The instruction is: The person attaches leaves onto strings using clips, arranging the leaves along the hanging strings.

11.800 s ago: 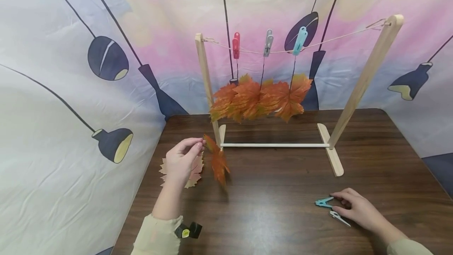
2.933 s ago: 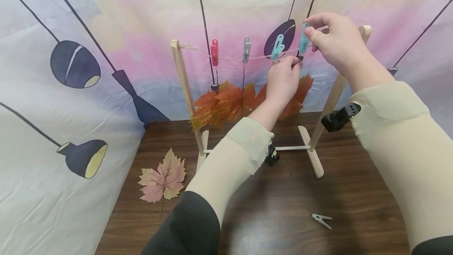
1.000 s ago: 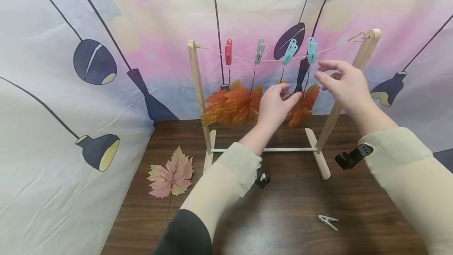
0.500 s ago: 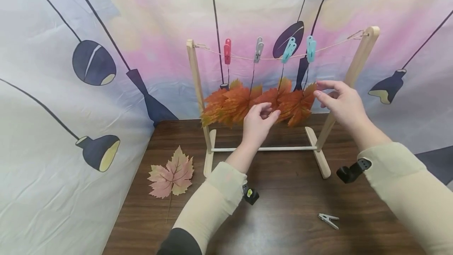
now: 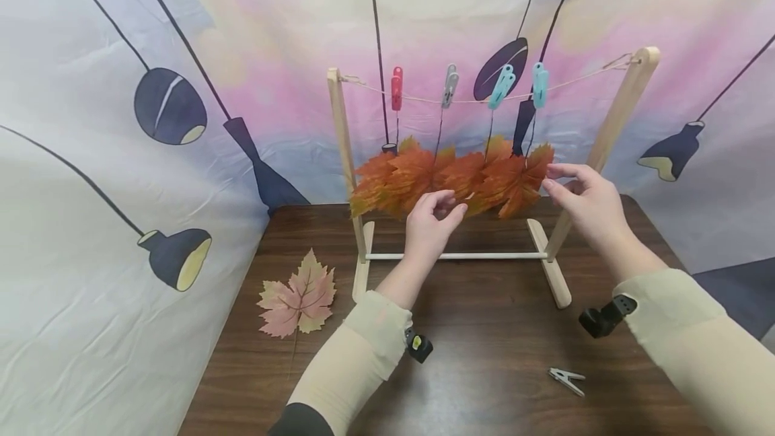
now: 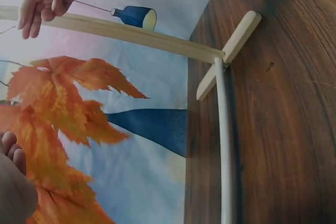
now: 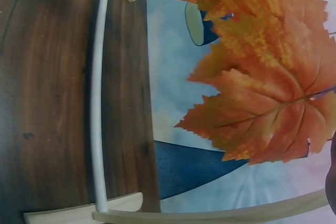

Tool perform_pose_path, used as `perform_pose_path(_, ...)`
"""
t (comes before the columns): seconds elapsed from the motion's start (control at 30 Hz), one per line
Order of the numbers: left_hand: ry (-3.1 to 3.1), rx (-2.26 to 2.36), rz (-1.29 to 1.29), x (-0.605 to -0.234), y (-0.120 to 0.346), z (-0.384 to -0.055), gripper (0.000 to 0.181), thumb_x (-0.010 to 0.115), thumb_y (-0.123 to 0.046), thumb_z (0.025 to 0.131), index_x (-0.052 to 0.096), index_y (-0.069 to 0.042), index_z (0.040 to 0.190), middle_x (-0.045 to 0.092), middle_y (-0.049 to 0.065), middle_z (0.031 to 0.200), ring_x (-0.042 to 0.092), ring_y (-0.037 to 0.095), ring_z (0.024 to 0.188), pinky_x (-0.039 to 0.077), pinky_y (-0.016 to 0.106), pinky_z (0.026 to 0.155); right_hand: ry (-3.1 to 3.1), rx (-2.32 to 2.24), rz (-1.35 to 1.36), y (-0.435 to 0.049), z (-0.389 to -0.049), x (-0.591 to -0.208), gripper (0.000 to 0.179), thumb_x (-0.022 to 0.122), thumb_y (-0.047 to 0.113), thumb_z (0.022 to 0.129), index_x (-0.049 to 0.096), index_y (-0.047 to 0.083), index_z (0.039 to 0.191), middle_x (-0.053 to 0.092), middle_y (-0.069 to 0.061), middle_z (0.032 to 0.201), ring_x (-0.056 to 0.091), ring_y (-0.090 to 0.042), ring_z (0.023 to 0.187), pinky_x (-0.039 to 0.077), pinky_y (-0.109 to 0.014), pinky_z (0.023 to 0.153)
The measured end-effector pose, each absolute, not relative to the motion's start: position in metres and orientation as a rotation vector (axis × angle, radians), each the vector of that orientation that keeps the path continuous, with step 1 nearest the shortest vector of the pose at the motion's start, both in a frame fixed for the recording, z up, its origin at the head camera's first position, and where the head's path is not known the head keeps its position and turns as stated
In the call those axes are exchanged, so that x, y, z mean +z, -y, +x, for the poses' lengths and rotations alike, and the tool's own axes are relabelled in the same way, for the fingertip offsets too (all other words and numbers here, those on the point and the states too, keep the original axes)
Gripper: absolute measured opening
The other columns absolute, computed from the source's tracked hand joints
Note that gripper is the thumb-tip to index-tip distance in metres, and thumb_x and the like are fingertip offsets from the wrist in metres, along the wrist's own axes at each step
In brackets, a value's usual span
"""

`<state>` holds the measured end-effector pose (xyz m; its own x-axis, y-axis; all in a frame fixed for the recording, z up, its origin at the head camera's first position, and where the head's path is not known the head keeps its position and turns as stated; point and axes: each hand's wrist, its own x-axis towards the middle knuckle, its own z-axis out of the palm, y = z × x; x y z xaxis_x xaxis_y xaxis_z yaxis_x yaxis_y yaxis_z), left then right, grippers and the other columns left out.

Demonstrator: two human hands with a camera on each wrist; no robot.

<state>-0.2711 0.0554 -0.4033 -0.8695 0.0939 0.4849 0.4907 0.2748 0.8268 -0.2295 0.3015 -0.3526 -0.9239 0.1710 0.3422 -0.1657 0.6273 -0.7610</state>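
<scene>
Several orange maple leaves [image 5: 412,173] hang by their stems from a string on a wooden stand [image 5: 623,106]. A red clothespin [image 5: 396,89], a grey clothespin [image 5: 450,86] and two blue clothespins, one left [image 5: 501,88] and one right [image 5: 540,86], grip the string. My left hand [image 5: 426,227], fingers loosely bent and holding nothing, is in front of the leaves' lower edge. My right hand [image 5: 587,204] has its fingertips right at the edge of the rightmost leaf [image 5: 514,184]. That leaf also fills much of the right wrist view [image 7: 273,108].
A pink-beige maple leaf [image 5: 299,295] lies on the dark wooden table [image 5: 484,348] at the left. A light grey clothespin [image 5: 567,380] lies at the front right. The stand's white crossbar [image 5: 490,256] runs low between its wooden feet. A printed cloth backdrop hangs behind.
The orange leaf once in my left hand now hangs at the right, under the blue clothespin my right hand picked up. Both hands have let go and come down from the string.
</scene>
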Motion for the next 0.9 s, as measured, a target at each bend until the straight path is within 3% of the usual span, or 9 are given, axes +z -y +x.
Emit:
perform_pose_path(0.3,2.228,-1.580,-0.492,-0.423,-0.033,-0.271,0.030,0.074,-0.020,0.081,0.067,-0.004,0.105,0.065,0.004,0.096,0.061,0.017,0.085,0.050,0.024,0.078,2.496,1.185,0.042,-0.307,-0.221,-0.378,0.041,0.063,0.030,0.090,0.059,0.007,0.124,0.054,0.020,0.096,0.050,0.000,0.069,0.039,-0.018,0.056)
perform_pose_path(0.53,2.251,-1.587,-0.475,-0.434,-0.011,-0.272,0.031,0.074,-0.020,0.081,0.066,-0.004,0.106,0.065,0.005,0.096,0.061,0.018,0.086,0.050,0.027,0.078,2.470,1.203,0.082,-0.314,-0.215,-0.389,0.040,0.064,0.026,0.090,0.059,0.004,0.123,0.055,0.022,0.097,0.048,-0.003,0.068,0.037,-0.018,0.054)
perform_pose_path(0.77,2.232,-1.631,-0.342,-0.448,0.017,-0.266,0.029,0.073,-0.015,0.081,0.066,0.000,0.105,0.066,0.013,0.095,0.061,0.024,0.085,0.050,0.035,0.079,2.475,1.142,0.059,-0.317,-0.206,-0.400,0.038,0.065,0.025,0.089,0.060,0.005,0.121,0.053,0.006,0.087,0.045,-0.005,0.066,0.037,-0.019,0.054)
perform_pose_path(0.9,2.241,-1.631,-0.254,-0.457,0.032,-0.262,0.027,0.073,-0.015,0.081,0.066,-0.002,0.104,0.067,0.014,0.095,0.061,0.025,0.084,0.050,0.035,0.077,2.485,1.133,0.009,-0.323,-0.199,-0.407,0.038,0.064,0.026,0.090,0.060,0.006,0.121,0.052,0.007,0.091,0.045,-0.004,0.067,0.037,-0.020,0.053)
